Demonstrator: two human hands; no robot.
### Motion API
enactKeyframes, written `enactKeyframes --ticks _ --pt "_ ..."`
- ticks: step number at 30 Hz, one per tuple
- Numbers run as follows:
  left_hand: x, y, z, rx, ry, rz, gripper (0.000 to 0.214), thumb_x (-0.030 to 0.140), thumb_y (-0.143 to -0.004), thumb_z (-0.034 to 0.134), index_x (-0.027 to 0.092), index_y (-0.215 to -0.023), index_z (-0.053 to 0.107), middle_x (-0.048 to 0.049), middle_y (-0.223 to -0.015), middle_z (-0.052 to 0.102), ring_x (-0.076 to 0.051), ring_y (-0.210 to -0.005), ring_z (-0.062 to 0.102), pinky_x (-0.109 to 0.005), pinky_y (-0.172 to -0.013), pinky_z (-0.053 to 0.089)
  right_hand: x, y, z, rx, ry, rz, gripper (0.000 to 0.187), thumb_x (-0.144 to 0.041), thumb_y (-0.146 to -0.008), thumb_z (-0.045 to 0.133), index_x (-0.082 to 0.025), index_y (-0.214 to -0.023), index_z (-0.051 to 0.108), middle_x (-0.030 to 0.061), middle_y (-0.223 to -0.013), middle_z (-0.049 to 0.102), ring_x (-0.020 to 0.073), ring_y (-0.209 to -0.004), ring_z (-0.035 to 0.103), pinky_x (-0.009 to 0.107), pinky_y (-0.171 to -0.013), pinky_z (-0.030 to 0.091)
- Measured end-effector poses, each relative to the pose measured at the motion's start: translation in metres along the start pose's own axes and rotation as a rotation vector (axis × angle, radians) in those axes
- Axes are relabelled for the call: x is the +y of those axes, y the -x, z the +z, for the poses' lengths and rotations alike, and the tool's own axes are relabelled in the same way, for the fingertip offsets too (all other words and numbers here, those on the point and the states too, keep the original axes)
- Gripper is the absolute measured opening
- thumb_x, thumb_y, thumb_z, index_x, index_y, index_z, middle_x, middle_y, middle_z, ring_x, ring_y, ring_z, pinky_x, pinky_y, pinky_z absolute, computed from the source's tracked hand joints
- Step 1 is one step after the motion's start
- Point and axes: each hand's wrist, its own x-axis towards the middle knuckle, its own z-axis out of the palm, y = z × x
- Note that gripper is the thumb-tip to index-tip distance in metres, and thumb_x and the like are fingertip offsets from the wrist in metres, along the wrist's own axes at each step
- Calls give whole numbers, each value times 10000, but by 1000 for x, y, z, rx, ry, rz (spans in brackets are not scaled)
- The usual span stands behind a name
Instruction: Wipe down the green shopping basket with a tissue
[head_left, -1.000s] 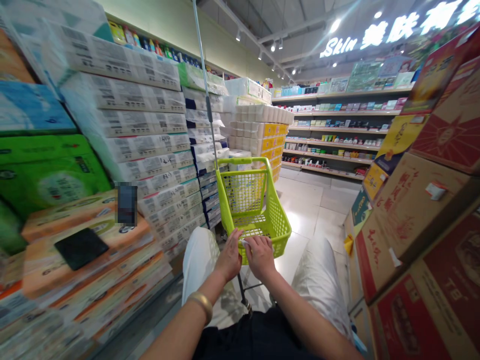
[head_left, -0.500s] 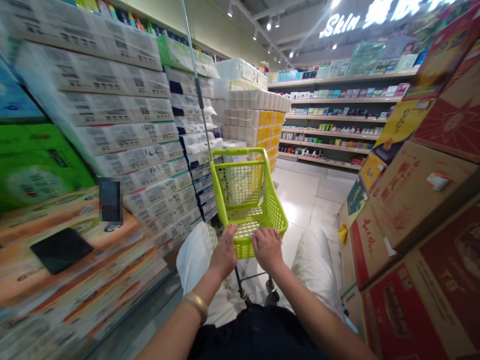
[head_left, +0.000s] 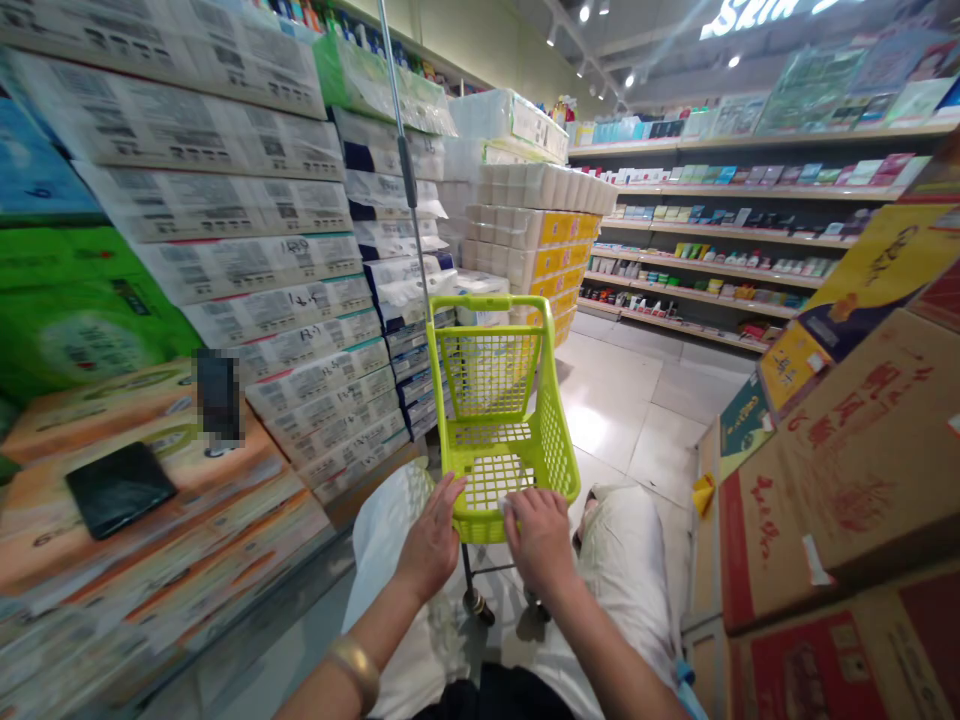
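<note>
A lime-green plastic shopping cart point(head_left: 555, 420) with lattice walls stands between my knees, its basket holding nothing I can see. My left hand point(head_left: 435, 535) is at the near left corner of the rim, fingers stretched out and close together, fingertips at the edge. Over the near right part of the rim, my right hand point(head_left: 538, 530) has its fingers bent, back of the hand up. A small whitish bit point(head_left: 505, 504) shows by its thumb, too small to name. A metal pole point(head_left: 409, 170) rises from the cart's far left corner.
Stacked white packs point(head_left: 300, 250) line the left side. On orange packs point(head_left: 277, 470) lie a black tablet-like slab point(head_left: 120, 488) and a pixelated dark object point(head_left: 217, 395). Cardboard boxes point(head_left: 847, 440) are piled at right. Stocked shelves point(head_left: 720, 255) stand behind the tiled floor point(head_left: 600, 410).
My view has turned, so the shelves and sign sit further right. My left hand has shifted left along the rim, away from the right hand. The right hand stays at the rim.
</note>
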Motion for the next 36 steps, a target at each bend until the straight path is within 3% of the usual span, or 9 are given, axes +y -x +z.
enactKeyframes --ticks 3,5,9,14,18,29,36 --pt "-1 8 5 31 -11 -26 699 -7 -769 320 200 -1432 240 -108 -1403 470 -228 -1418 280 -476 -1106 401 -34 5 14 -48 -68 -57 177 -214 -909 462 -253 -993 614 27 -871 616 190 -856 515 349 -853 310" --pt "-6 13 8 52 -17 -29 677 15 -783 323 204 -1430 253 -108 -1402 475 -226 -1408 302 -462 -1093 420 -43 8 21 -65 -85 -76 194 -205 -913 456 -260 -1026 603 26 -881 614 194 -867 520 357 -854 317" --pt "-13 15 7 40 -23 -43 686 7 -755 324 195 -1415 304 -97 -1392 495 -208 -1389 340 -440 -1089 424 -30 10 21 -106 -140 -131 224 -191 -923 443 -268 -1071 593 24 -906 624 189 -869 528 346 -843 327" --pt "-3 5 3 -22 -12 -101 698 -17 -723 324 199 -1387 352 -83 -1379 512 -189 -1378 358 -452 -1109 397 -14 3 17 -115 -135 -142 225 -190 -940 420 -258 -1056 601 26 -904 638 187 -874 536 336 -835 317" --pt "4 0 4 0 -12 -139 671 -19 -740 322 176 -1381 342 -105 -1381 501 -201 -1391 336 -477 -1106 397 -19 0 21 -77 -140 -118 218 -205 -948 412 -251 -1027 610 26 -897 645 187 -872 533 331 -826 309" --pt "-1 0 4 -77 66 3 638 -15 -738 359 159 -1352 369 -132 -1362 505 -249 -1429 252 -525 -1100 398 -21 8 29 40 -93 -83 235 -214 -942 407 -240 -998 633 31 -897 653 179 -880 545 326 -843 318" --pt "5 7 6 -90 127 7 752 -35 -658 376 141 -1386 307 -149 -1421 437 -271 -1452 169 -552 -1111 375 -27 13 43 110 -21 -10 238 -208 -927 406 -243 -972 637 35 -914 655 189 -896 550 351 -866 310"
